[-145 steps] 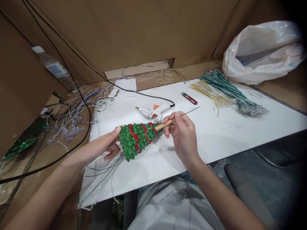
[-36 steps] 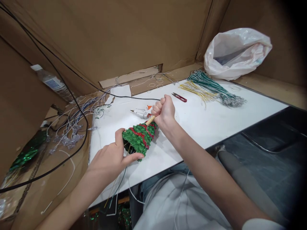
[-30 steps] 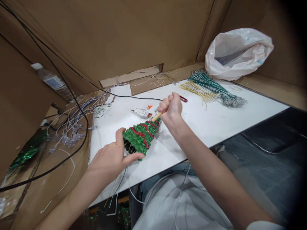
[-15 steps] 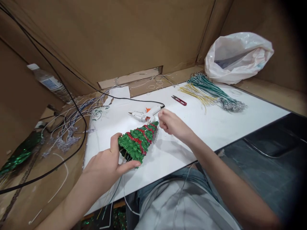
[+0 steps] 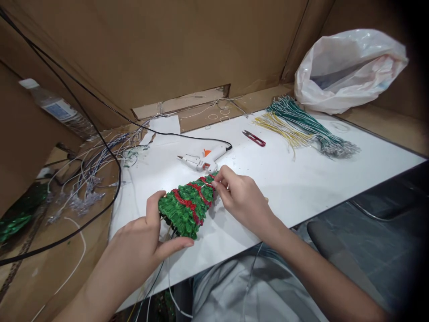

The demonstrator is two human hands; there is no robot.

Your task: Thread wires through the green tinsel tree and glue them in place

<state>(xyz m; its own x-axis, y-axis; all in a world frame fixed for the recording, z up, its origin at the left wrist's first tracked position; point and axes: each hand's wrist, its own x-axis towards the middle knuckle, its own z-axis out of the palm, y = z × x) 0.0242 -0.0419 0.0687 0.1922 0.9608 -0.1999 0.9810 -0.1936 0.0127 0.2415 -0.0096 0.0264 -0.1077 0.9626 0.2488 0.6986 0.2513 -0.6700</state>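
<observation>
A small green tree with red garland [image 5: 184, 203] lies tilted over the white board, its wide open base toward my left hand [image 5: 144, 232]. That hand grips the base between thumb and fingers, and thin wires trail down from inside it. Near the narrow top, my right hand [image 5: 239, 194] is closed in a pinch at the red garland. A thin pale strand shows at its fingertips, too small to make out. Just behind the tree top rests a white glue gun [image 5: 204, 162] with an orange trigger.
Red snips [image 5: 254, 137], yellow wires [image 5: 284, 129] and green wires [image 5: 304, 118] lie on the white board [image 5: 147, 179]. A plastic bag [image 5: 351, 71] stands back right. Left are a bottle [image 5: 60, 109], tangled light wires [image 5: 89, 179] and a black cable [image 5: 115, 197].
My right hand has moved from beyond the tree's tip onto the garland near the top, fingers pinched there. The tree and my left hand have shifted slightly left and down in the view.
</observation>
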